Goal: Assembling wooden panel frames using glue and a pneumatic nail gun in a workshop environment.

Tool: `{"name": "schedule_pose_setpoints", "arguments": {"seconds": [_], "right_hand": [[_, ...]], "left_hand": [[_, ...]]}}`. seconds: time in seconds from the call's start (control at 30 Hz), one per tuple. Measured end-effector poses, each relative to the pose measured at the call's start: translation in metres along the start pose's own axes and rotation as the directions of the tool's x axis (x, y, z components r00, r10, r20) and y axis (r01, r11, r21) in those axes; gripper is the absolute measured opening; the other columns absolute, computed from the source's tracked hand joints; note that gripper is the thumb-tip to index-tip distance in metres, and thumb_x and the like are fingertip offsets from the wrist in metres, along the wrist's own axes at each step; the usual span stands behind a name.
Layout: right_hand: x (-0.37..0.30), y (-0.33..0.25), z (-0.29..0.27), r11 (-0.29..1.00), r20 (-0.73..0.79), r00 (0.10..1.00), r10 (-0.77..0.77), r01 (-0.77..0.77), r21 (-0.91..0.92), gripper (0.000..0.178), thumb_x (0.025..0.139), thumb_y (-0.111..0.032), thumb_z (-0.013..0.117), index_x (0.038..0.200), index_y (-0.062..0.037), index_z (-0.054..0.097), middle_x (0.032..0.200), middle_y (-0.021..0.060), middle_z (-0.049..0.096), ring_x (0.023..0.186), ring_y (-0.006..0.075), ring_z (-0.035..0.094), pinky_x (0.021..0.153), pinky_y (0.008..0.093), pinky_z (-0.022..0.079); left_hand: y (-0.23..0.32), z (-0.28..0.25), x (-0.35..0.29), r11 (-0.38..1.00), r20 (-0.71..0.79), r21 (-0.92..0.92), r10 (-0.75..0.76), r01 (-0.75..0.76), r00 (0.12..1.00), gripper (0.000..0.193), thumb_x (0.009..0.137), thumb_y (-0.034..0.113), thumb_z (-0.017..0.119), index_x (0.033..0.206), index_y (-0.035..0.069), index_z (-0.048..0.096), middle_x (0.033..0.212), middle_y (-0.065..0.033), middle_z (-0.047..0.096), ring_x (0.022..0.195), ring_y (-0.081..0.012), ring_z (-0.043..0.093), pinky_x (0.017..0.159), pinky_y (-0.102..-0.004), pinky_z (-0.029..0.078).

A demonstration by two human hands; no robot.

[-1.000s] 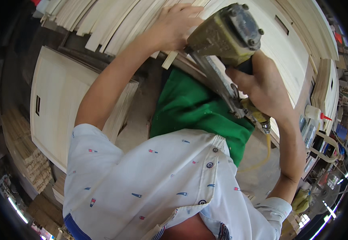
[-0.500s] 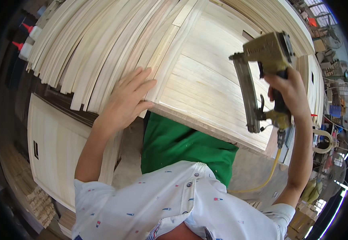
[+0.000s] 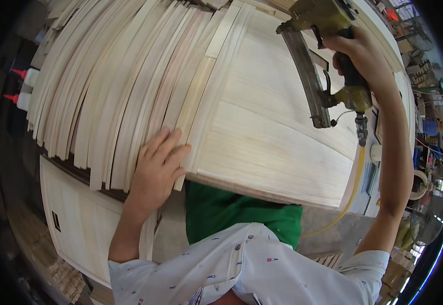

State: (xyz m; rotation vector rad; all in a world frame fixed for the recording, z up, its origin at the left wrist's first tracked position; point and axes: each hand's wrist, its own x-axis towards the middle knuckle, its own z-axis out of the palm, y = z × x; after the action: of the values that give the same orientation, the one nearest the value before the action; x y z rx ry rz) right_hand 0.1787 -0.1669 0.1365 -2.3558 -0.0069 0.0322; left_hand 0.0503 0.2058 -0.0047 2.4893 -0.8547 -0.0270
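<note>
My right hand (image 3: 359, 56) is wrapped round the black grip of a pneumatic nail gun (image 3: 308, 76). The gun is lifted over the far right part of a pale wooden panel (image 3: 277, 132), with a yellow air hose (image 3: 351, 195) running down from its grip. My left hand (image 3: 158, 170) lies flat with fingers stretched and a little apart. It rests on the near ends of long wooden strips, beside a narrow strip (image 3: 193, 101) along the panel's left edge. Part of the panel's far side is hidden by the gun.
Many loose wooden strips (image 3: 99, 91) are stacked to the left. Two white bottles with red tips (image 3: 26, 76) stand at the far left. Another panel with a dark slot (image 3: 86, 213) leans below the strips. A fan (image 3: 430, 218) and shop clutter lie at right.
The right hand has carried the nail gun up and away toward the panel's far side. My left hand remains by the strips' near ends. The whole view has shifted.
</note>
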Motion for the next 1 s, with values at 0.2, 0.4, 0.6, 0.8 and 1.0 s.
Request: {"name": "schedule_pose_setpoints", "arguments": {"seconds": [0.2, 0.4, 0.6, 0.8, 1.0], "right_hand": [[0.052, -0.001, 0.015, 0.998, -0.003, 0.999, -0.037, 0.036, -0.06, 0.033, 0.08, -0.027, 0.064, 0.094, 0.0026, 0.062, 0.072, 0.0067, 0.062, 0.055, 0.0106, 0.059, 0.051, 0.0237, 0.048], [0.086, -0.024, 0.027, 0.986, 0.033, 0.986, 0.161, -0.159, -0.058, 0.017, 0.078, -0.013, 0.065, 0.082, 0.003, 0.066, 0.064, 0.0074, 0.061, 0.053, 0.0151, 0.059, 0.049, 0.0288, 0.047], [0.098, -0.009, 0.034, 0.991, 0.066, 0.989, 0.13, -0.13, -0.018, 0.017, 0.078, -0.013, 0.065, 0.08, 0.0038, 0.066, 0.063, 0.0081, 0.061, 0.053, 0.0154, 0.059, 0.049, 0.0299, 0.048], [0.092, -0.009, 0.041, 0.979, 0.027, 0.983, 0.184, -0.181, -0.091, 0.016, 0.078, -0.012, 0.064, 0.079, 0.0036, 0.065, 0.062, 0.0081, 0.06, 0.053, 0.0155, 0.06, 0.049, 0.0297, 0.048], [0.065, -0.016, 0.053, 0.991, 0.116, 0.986, 0.116, -0.108, -0.074, 0.015, 0.079, -0.009, 0.064, 0.085, 0.0048, 0.064, 0.064, 0.0076, 0.06, 0.053, 0.0151, 0.059, 0.049, 0.0293, 0.048]], "left_hand": [[0.002, -0.001, 0.0, 0.999, 0.021, -0.024, -0.045, 0.045, 0.999, 0.04, 0.076, 0.013, 0.072, 0.115, 0.004, 0.066, 0.14, -0.0142, 0.049, 0.135, -0.0345, 0.039, 0.106, -0.0475, 0.034], [0.003, -0.003, 0.003, 0.996, 0.029, -0.032, -0.077, 0.078, 0.997, 0.039, 0.075, 0.011, 0.073, 0.112, 0.003, 0.068, 0.14, -0.0143, 0.049, 0.135, -0.0347, 0.039, 0.107, -0.0475, 0.034], [0.007, -0.003, 0.004, 0.997, 0.039, -0.04, -0.069, 0.071, 0.997, 0.039, 0.075, 0.01, 0.072, 0.113, 0.004, 0.067, 0.14, -0.0148, 0.049, 0.135, -0.0355, 0.039, 0.107, -0.0476, 0.034], [0.005, -0.002, 0.003, 0.996, 0.03, -0.053, -0.063, 0.064, 0.998, 0.037, 0.077, 0.01, 0.07, 0.113, 0.003, 0.067, 0.14, -0.0148, 0.049, 0.135, -0.0356, 0.039, 0.106, -0.0477, 0.034], [0.002, 0.0, 0.0, 0.997, -0.006, -0.048, -0.053, 0.053, 0.999, 0.038, 0.077, 0.01, 0.07, 0.114, 0.004, 0.066, 0.14, -0.0148, 0.049, 0.135, -0.0345, 0.04, 0.106, -0.047, 0.033]]}}
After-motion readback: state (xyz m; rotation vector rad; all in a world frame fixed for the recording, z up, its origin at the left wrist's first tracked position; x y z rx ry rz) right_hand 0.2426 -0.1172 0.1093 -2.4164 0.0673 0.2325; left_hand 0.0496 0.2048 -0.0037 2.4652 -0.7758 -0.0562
